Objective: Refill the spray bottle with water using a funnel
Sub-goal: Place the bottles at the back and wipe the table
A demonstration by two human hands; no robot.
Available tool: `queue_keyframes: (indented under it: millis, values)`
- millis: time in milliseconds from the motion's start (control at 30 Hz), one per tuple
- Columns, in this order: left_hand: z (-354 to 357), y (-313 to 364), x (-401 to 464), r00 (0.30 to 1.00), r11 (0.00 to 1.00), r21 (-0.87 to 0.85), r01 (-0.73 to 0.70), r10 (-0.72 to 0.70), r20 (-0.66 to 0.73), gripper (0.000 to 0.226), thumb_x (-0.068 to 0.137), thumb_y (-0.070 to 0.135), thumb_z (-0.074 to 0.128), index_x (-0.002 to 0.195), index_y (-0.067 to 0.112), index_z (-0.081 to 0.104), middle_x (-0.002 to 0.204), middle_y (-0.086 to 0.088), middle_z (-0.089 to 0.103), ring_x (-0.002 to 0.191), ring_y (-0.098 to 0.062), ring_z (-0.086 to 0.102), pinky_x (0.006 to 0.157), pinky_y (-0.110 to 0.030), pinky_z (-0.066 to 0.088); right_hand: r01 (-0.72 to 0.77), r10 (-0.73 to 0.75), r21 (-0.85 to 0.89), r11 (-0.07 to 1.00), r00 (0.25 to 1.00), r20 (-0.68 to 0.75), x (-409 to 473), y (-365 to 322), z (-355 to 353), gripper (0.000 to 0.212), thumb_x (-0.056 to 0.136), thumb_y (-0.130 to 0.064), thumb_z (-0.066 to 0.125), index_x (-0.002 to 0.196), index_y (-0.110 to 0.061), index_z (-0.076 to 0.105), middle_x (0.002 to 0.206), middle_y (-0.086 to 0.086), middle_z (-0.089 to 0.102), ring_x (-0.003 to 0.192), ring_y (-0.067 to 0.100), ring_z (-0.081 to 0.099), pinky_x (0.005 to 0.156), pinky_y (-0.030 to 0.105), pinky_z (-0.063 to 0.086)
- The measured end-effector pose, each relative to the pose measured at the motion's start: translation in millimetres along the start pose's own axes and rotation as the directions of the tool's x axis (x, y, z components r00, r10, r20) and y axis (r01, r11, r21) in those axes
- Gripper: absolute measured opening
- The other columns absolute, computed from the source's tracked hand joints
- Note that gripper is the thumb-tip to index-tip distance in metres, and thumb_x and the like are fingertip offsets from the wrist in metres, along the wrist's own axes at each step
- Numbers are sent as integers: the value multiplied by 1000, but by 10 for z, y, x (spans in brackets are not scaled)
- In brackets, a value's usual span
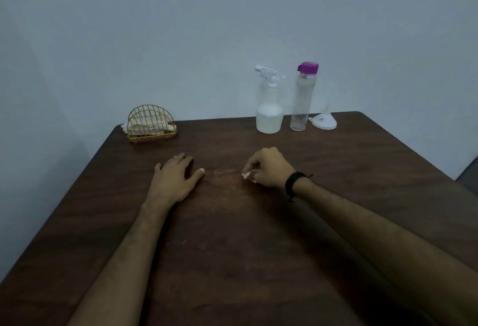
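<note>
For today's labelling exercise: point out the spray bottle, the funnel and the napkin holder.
spray bottle point(269, 116): head view, lower body.
funnel point(324, 121): head view, wide cone.
napkin holder point(151, 125): head view, wire front.

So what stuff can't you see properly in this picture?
- Head view: the small white thing pinched by the right hand is too small and mostly covered by the fingers to identify.
- The sticker on the funnel is too tiny to read.
- The water level in the purple-capped bottle is unclear; the plastic is see-through and the light dim.
- Both elbows are cut off by the bottom edge.
</note>
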State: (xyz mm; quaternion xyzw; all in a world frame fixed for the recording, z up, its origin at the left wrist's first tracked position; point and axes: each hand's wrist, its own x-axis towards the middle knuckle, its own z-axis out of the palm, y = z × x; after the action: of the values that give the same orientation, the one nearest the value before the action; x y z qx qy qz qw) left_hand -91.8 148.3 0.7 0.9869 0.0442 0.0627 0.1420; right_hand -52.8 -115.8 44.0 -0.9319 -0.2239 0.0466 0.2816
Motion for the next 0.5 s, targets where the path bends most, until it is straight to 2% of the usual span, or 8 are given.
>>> queue_keyframes:
  millis: [67, 100, 133, 167, 233, 267, 400, 500]
  values:
    - [7, -3, 1, 1000, 1000, -4, 1, -1, -3, 70, 97, 65, 40, 154, 25, 39, 164, -1, 31, 152, -19, 25, 123, -55, 14, -28, 8, 116, 993, 985, 173, -51, 24, -103, 15, 81, -14, 81, 94, -23, 81, 94, -11, 75, 92, 3, 67, 87, 22, 56]
    - [9, -6, 1, 1000, 1000, -4, 2, -2, 0, 70, 97, 66, 40, 154, 25, 39, 164, 0, 30, 152, -19, 25, 123, -54, 14, -62, 28, 169, 984, 980, 195, -55, 59, -161, 18, 82, -12, 80, 95, -24, 81, 96, -11, 75, 97, 5, 68, 87, 21, 54]
    - [9, -7, 3, 1000, 1000, -3, 3, -3, 4, 70, 97, 66, 40, 154, 25, 38, 164, 0, 30, 152, -18, 24, 123, -54, 14, -83, 53, 212, 974, 989, 141, -55, 102, -220, 20, 83, -9, 78, 97, -24, 81, 98, -9, 75, 101, 8, 67, 88, 21, 53]
    - [7, -8, 5, 1000, 1000, -2, 5, -5, 9, 70, 97, 66, 40, 154, 25, 38, 164, 0, 29, 152, -18, 24, 123, -54, 13, -94, 91, 217, 972, 996, 23, -48, 158, -271, 21, 84, -7, 76, 98, -22, 80, 100, -7, 75, 103, 10, 67, 89, 22, 52]
    - [7, -11, 10, 1000, 1000, 4, 9, -9, 15, 70, 97, 66, 39, 155, 26, 37, 165, 0, 29, 152, -19, 23, 123, -54, 13, -120, 138, 100, 988, 970, -201, -46, 273, -332, 22, 86, -4, 71, 99, -19, 80, 104, 0, 75, 104, 14, 67, 93, 25, 52]
    - [8, -11, 9, 1000, 1000, 9, 9, -9, 16, 70, 97, 66, 38, 155, 26, 37, 165, 0, 28, 152, -19, 23, 123, -54, 13, -138, 138, 18, 990, 959, -247, -62, 313, -339, 23, 86, -3, 68, 99, -18, 80, 106, 2, 75, 105, 16, 67, 96, 27, 51]
    - [12, -4, 9, 1000, 1000, 12, 10, -10, 16, 70, 97, 66, 38, 154, 26, 38, 165, -1, 29, 152, -19, 24, 123, -55, 13, -162, 111, -185, 969, 959, -262, -141, 405, -242, 26, 84, -5, 64, 96, -22, 80, 107, 0, 76, 105, 23, 68, 97, 36, 53]
    - [6, 1, 3, 1000, 1000, 12, 9, -9, 15, 70, 97, 65, 38, 155, 25, 37, 165, -1, 28, 152, -19, 23, 123, -54, 12, -124, 69, -249, 961, 973, -220, -171, 299, -176, 24, 82, -6, 62, 93, -19, 80, 103, -1, 75, 100, 23, 67, 93, 32, 53]
